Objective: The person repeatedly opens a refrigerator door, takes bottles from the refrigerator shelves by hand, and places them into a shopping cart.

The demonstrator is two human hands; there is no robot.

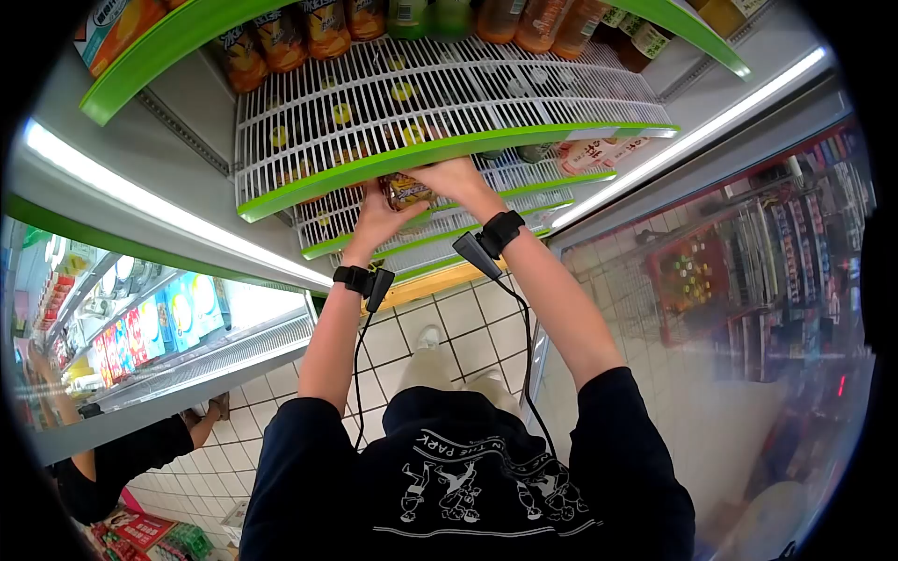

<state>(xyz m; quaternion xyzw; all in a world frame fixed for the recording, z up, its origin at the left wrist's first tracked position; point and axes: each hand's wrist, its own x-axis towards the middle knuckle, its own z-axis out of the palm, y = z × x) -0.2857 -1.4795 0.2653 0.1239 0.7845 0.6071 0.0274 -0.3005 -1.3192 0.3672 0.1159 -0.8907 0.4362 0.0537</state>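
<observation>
Left hand point(376, 224) half-curled, thumb and fingers around the brown bottle point(404, 191)! Right hand point(451, 179) up against its other side, fingertips hidden, grip impossible to tell. The bottle's between them, just below the green shelf edge point(327, 187).

Your one camera sits on your head. It looks forward and down, over your shirt point(468, 458), at your hands point(455, 179) and the shelf point(561, 136) close by. Its wide, round view takes in the floor point(472, 346).
</observation>
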